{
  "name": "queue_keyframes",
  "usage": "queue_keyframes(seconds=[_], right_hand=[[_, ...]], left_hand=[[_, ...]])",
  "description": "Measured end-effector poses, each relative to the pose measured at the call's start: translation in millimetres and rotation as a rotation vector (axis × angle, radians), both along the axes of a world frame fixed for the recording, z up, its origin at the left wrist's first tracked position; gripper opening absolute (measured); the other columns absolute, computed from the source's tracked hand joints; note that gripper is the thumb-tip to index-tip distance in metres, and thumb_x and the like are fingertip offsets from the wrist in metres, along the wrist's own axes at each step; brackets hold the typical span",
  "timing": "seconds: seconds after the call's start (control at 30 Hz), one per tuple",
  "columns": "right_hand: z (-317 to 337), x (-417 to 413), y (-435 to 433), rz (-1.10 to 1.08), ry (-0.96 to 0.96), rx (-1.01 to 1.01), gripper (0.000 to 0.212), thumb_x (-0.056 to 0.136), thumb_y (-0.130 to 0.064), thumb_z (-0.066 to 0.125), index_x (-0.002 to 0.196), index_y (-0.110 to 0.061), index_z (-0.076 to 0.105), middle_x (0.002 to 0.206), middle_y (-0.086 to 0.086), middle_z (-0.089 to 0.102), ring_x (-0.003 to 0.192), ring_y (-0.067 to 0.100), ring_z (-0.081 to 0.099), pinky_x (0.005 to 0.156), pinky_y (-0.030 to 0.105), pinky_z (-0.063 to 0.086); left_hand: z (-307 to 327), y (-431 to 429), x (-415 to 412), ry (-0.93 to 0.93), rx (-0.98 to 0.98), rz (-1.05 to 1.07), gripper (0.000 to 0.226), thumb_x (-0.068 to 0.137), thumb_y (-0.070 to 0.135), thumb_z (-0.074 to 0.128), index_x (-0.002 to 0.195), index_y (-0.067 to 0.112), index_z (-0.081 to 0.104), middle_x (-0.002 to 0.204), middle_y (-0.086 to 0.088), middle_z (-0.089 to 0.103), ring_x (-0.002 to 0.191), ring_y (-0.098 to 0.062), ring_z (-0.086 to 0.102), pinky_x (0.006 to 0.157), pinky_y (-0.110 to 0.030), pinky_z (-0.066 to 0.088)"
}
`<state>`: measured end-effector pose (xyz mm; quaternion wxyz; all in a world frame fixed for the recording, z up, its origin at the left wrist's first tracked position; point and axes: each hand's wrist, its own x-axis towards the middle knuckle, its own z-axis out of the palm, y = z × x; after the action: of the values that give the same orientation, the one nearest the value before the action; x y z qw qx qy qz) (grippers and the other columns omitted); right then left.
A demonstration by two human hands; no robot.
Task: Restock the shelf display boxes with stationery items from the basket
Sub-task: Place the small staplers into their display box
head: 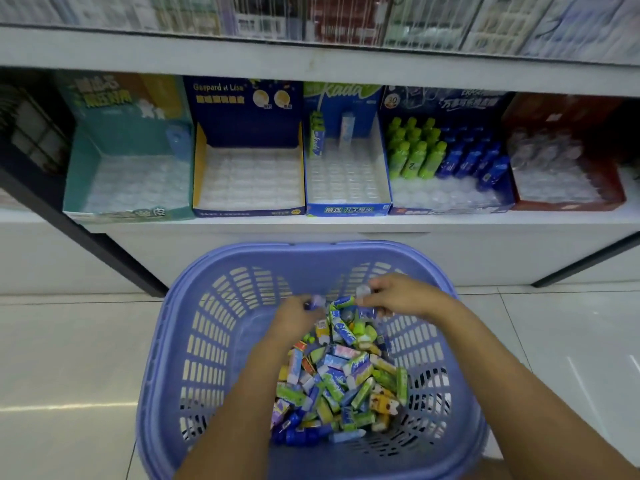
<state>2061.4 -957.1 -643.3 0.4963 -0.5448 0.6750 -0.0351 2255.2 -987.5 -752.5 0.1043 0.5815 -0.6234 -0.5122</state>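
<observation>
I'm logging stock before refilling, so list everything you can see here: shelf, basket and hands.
Basket: one, lilac, on the floor below the shelf.
Loose items: many, mixed colours, heaped in the basket.
Teal box: one, shelf far left.
Navy box: one, second from left, tray bare.
Blue box: one, centre.
Packs: two, at the blue box's back.
Dark blue box: one, fourth along.
Green bottles: several, inside it, left.
Blue bottles: several, inside it, right.
Red box: one, far right.
Left hand: in the basket, fingers pinching a small blue item.
Right hand: in the basket, holding a clear-capped item.
</observation>
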Motion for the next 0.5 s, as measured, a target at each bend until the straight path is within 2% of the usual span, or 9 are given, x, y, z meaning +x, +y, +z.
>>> queue_keyframes(seconds=[0.07,0.13,0.2,0.3,0.4,0.5], right_hand=[[24.5,5.8,-2.8,-0.129,-0.218,-0.115,0.016,0.089,-0.023,0.063,0.095,-0.009,0.067,0.075,0.004,0.061,0.066,0.013,0.055,0.065,0.023,0.045],[48.8,17.4,-9.8,-0.226,-0.388,-0.257,0.021,0.088,-0.013,0.064,0.108,-0.007,0.065,0.068,-0.004,0.062,0.059,0.008,0.055,0.059,0.016,0.046],[69.8,33.8,-20.9,-0.303,-0.467,-0.428,0.023,0.084,-0.005,0.066,0.106,-0.007,0.061,0.061,-0.003,0.062,0.052,0.007,0.057,0.056,0.016,0.048],[94.3,66.5,-43.2,-0.352,-0.552,-0.627,0.019,0.084,0.001,0.064,0.098,-0.011,0.058,0.068,0.008,0.063,0.053,0.010,0.061,0.057,0.019,0.052],[109.1,103.2,-69.3,-0.306,-0.571,-0.735,0.014,0.086,-0.004,0.065,0.094,-0.014,0.060,0.074,0.002,0.063,0.062,0.017,0.062,0.062,0.022,0.054],[115.0,138.2,-100.8,-0.245,-0.532,-0.812,0.013,0.084,-0.005,0.066,0.094,-0.013,0.062,0.082,0.004,0.061,0.065,0.015,0.061,0.061,0.019,0.054]], left_hand=[[31.3,-8.9,6.0,0.217,0.041,0.144,0.012,0.090,0.014,0.060,0.080,0.010,0.058,0.059,-0.002,0.049,0.053,-0.015,0.048,0.058,-0.028,0.044],[65.5,-14.5,16.3,0.427,0.063,0.248,0.006,0.092,0.012,0.058,0.088,0.010,0.062,0.065,-0.003,0.059,0.051,-0.011,0.056,0.051,-0.025,0.050],[96.6,-17.1,30.3,0.553,0.020,0.295,0.009,0.093,0.013,0.056,0.089,0.015,0.064,0.066,0.003,0.064,0.049,-0.007,0.053,0.044,-0.019,0.043],[132.6,-20.4,54.8,0.639,-0.090,0.397,0.021,0.096,0.030,0.050,0.094,0.020,0.068,0.060,0.010,0.061,0.048,-0.005,0.045,0.041,-0.017,0.035],[151.0,-26.8,79.5,0.758,-0.061,0.596,0.038,0.100,0.036,0.037,0.097,0.013,0.066,0.062,0.003,0.060,0.045,-0.006,0.044,0.039,-0.018,0.033],[159.6,-31.1,101.0,0.852,-0.046,0.737,0.033,0.100,0.030,0.038,0.087,0.014,0.065,0.070,-0.001,0.063,0.049,-0.007,0.049,0.044,-0.019,0.040]])
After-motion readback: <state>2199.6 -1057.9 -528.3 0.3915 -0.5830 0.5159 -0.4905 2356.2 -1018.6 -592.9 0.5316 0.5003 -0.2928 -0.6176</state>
